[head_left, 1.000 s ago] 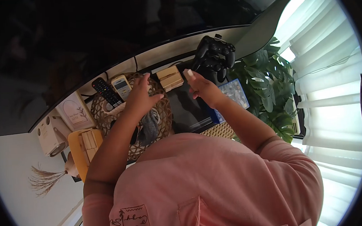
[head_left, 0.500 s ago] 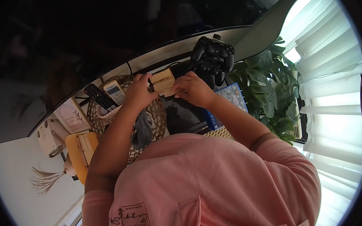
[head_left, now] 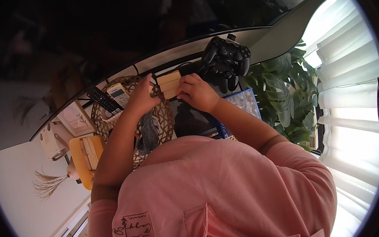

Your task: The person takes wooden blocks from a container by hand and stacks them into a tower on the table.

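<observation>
Pale wooden blocks (head_left: 169, 79) lie side by side on a dark surface below the television. My right hand (head_left: 199, 93) is at their right end, fingers curled and fingertips on the nearest block; part of the grip is hidden behind the knuckles. To the left of the blocks is my left hand (head_left: 144, 96), with thumb and fingers spread and a gap between it and the wood. It is over the edge of a round woven mat (head_left: 167, 120).
A black television (head_left: 119, 31) spans the top. Black game controllers (head_left: 227, 59) and a blue game case (head_left: 245, 104) stand to the right, beside a leafy plant (head_left: 278, 87). Remotes (head_left: 104, 102), dark grey cloth (head_left: 148, 134), a picture frame (head_left: 76, 119) and a yellow container (head_left: 77, 158) lie left.
My left hand has opened wider and come off the blocks. My right hand has shifted slightly left against them, and the blocks look closer together. The view has tilted slightly.
</observation>
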`<state>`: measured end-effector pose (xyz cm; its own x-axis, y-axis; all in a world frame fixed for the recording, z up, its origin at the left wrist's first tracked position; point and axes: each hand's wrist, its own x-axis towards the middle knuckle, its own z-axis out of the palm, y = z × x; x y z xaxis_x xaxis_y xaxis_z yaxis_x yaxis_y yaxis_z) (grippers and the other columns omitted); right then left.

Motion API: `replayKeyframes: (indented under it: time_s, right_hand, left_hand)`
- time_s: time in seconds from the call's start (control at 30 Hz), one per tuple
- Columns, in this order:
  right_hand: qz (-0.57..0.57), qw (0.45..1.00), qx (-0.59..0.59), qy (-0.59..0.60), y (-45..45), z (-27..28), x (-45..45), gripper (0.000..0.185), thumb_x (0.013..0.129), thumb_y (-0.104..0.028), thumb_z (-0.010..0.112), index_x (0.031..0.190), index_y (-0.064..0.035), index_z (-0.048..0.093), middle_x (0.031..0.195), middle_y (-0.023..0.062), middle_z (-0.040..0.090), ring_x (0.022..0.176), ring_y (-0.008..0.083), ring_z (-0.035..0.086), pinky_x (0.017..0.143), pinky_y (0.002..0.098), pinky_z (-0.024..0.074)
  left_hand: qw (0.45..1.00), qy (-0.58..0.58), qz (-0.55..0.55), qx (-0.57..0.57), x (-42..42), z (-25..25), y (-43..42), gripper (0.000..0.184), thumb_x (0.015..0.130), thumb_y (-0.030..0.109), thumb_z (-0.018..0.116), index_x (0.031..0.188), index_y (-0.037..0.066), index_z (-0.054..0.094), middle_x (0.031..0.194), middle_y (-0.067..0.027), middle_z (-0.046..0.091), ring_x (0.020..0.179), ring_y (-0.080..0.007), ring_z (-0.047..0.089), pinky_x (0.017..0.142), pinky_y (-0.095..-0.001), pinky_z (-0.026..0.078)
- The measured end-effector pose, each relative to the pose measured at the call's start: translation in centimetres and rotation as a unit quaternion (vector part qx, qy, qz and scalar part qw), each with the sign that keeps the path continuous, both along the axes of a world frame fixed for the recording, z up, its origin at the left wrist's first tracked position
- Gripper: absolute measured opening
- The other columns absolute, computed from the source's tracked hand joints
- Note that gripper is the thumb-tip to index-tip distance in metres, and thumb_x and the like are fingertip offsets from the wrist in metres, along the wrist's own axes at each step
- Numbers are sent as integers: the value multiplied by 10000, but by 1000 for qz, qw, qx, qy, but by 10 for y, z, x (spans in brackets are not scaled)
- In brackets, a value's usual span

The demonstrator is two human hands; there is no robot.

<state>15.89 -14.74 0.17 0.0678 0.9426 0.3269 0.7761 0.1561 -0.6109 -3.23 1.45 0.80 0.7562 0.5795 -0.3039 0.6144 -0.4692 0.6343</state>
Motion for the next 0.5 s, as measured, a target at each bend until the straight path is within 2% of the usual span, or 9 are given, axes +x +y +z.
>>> replayKeyframes:
  time_s: [0.07, 0.17, 0.23, 0.27, 0.3, 0.33, 0.4, 0.43, 0.5]
  right_hand:
    - [-2, 1000, 16, -4, 1, -4, 0, 197, 716, -96, 800, 863, -113, 670, 1022, 35, 590, 984, 293, 570, 841, 396, 520]
    - [-28, 1000, -1, -7, -2, -6, 2, 319, 695, -135, 826, 965, -112, 659, 1105, 73, 577, 1037, 317, 573, 875, 406, 521]
    - [-60, 997, -16, 43, -5, 0, 1, 575, 689, -120, 818, 1213, -96, 580, 1226, 140, 520, 1119, 369, 560, 930, 422, 511]
    - [-59, 997, -17, 43, -6, 4, 1, 575, 689, -120, 818, 1213, -96, 580, 1226, 140, 520, 1119, 369, 560, 930, 422, 511]
    - [-69, 993, -68, 66, -7, 9, 0, 686, 705, -87, 778, 1324, -74, 485, 1272, 169, 486, 1155, 393, 546, 952, 428, 503]
    - [-78, 986, -119, 87, -7, 11, 1, 797, 720, -55, 738, 1436, -53, 389, 1317, 199, 451, 1191, 418, 531, 975, 434, 494]
    - [-69, 983, -158, 61, -5, 9, 3, 811, 737, -20, 671, 1472, -23, 328, 1321, 207, 440, 1191, 424, 530, 971, 434, 495]
    - [-59, 978, -195, 36, -3, 8, 4, 826, 753, 14, 603, 1507, 6, 267, 1326, 215, 429, 1191, 429, 529, 967, 434, 496]
    - [-64, 970, -230, 39, 1, 6, 4, 819, 758, 19, 587, 1508, 28, 257, 1301, 219, 433, 1206, 429, 514, 977, 440, 489]
  left_hand:
    - [1000, 2, 11, 3, -4, -9, -6, 991, 689, 212, 764, 1529, 48, 262, 1342, -212, 516, 1211, -351, 565, 999, -401, 481]
    - [999, 37, 12, 29, -6, -8, -21, 1050, 698, 240, 781, 1550, 45, 200, 1392, -235, 466, 1232, -372, 547, 1016, -410, 473]
    - [996, 72, 3, 53, -3, -4, -33, 1077, 706, 266, 799, 1556, 45, 176, 1417, -247, 435, 1242, -386, 536, 1021, -419, 472]
    - [991, 99, -8, 95, -1, -2, -39, 1099, 718, 357, 810, 1553, 28, 176, 1419, -261, 420, 1241, -407, 531, 1018, -435, 464]
    - [982, 126, -19, 136, 1, -1, -42, 1131, 730, 448, 820, 1551, 11, 176, 1420, -274, 405, 1240, -428, 525, 1016, -451, 457]
    - [983, 125, -18, 136, 3, -4, -43, 1131, 730, 448, 820, 1551, 11, 176, 1420, -274, 405, 1240, -428, 525, 1016, -451, 457]
    - [986, 102, -7, 128, 6, -12, -44, 1191, 740, 601, 775, 1541, -31, 161, 1445, -275, 366, 1241, -434, 524, 1004, -451, 473]
    - [987, 102, -7, 127, 8, -13, -44, 1191, 740, 601, 775, 1541, -31, 161, 1445, -275, 366, 1241, -434, 524, 1004, -451, 473]
    - [985, 109, -18, 129, 9, -16, -43, 1171, 772, 618, 739, 1532, -57, 159, 1435, -275, 374, 1229, -418, 540, 965, -432, 503]
